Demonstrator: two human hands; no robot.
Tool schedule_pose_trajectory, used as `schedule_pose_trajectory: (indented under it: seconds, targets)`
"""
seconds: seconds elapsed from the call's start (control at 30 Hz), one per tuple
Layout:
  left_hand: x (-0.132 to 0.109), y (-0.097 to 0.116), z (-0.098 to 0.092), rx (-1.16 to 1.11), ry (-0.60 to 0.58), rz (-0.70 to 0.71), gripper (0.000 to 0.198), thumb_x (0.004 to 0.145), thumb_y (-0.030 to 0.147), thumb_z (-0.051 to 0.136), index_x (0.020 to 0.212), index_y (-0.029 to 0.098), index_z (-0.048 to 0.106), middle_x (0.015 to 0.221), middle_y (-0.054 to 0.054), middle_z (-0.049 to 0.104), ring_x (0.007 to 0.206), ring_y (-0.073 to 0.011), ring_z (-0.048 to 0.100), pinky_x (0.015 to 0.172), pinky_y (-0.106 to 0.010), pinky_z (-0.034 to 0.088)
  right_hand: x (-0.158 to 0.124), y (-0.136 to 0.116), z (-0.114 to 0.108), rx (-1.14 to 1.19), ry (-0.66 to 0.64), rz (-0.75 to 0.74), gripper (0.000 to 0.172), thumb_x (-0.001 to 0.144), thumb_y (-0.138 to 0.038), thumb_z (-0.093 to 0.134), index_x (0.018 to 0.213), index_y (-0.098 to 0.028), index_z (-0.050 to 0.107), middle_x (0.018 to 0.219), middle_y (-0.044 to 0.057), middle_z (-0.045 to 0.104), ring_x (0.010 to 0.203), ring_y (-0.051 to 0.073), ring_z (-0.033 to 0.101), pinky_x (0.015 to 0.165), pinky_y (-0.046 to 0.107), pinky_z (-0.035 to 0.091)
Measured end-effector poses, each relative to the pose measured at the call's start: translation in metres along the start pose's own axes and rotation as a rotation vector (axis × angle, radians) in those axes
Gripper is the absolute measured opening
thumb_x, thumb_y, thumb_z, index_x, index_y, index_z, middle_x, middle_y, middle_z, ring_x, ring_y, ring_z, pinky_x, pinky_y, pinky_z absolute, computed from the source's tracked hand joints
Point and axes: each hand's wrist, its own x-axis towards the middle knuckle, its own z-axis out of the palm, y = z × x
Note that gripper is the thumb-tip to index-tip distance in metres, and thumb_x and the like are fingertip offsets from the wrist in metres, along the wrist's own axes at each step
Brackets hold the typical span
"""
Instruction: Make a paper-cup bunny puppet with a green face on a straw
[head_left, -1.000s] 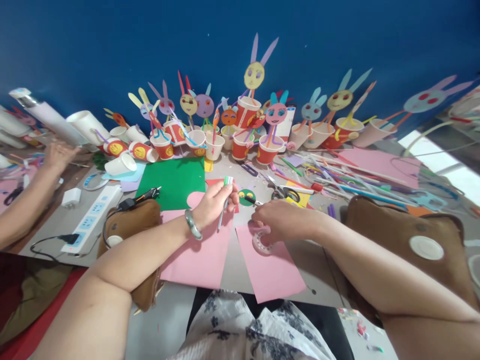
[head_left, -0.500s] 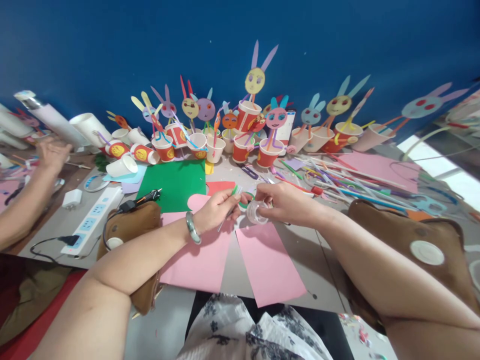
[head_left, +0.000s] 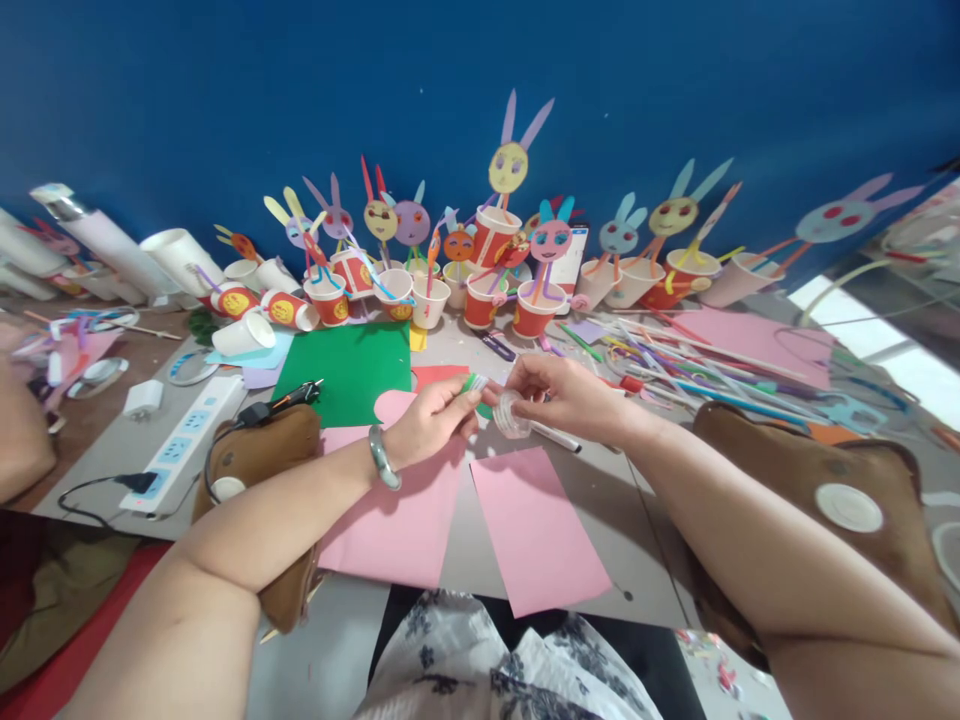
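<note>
The left hand [head_left: 435, 415] pinches a green-and-white piece [head_left: 475, 383] between thumb and fingers; what it is exactly is too small to tell. The right hand [head_left: 559, 395] grips a clear tape roll [head_left: 511, 415], which is just beside the left fingertips, above the table [head_left: 570, 480]. The hands are close together, and whether a strip of tape joins them cannot be seen. A white pen [head_left: 556, 437] lies by the roll, partly hidden. Nearer the body lie a large pink sheet [head_left: 397, 515], under the left hand, and a smaller one [head_left: 538, 530] to its right. A green sheet [head_left: 341, 370] lies beyond the left wrist, before a row of paper cups [head_left: 538, 312] with paper rabbits [head_left: 551, 240].
</note>
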Motion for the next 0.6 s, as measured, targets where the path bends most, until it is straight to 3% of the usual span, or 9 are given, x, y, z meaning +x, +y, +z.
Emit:
schedule_pose_trajectory:
  seconds: [0.23, 0.6]
  targets:
    - [-0.001, 0.005, 0.000, 0.032, 0.007, 0.005, 0.045, 0.094, 0.054, 0.054, 0.106, 0.014, 0.068, 0.060, 0.002, 0.054, 0.051, -0.0089, 0.051, 0.048, -0.021, 0.041, 0.000, -0.001, -0.001, 0.093, -0.072, 0.024, 0.023, 0.068, -0.025, 0.062, 0.088, -0.021, 0.052, 0.073, -0.001, 0.068, 0.067, 0.016, 0.063, 0.063, 0.028, 0.046]
    - [0.001, 0.014, -0.002, -0.004, -0.029, -0.016, 0.047, 0.091, 0.056, 0.058, 0.104, 0.012, 0.071, 0.058, 0.001, 0.059, 0.051, -0.0091, 0.054, 0.054, -0.022, 0.043, 0.000, -0.002, -0.001, 0.254, -0.150, 0.015, 0.029, 0.071, -0.025, 0.064, 0.093, -0.022, 0.046, 0.071, -0.003, 0.069, 0.062, 0.013, 0.058, 0.059, 0.025, 0.042]
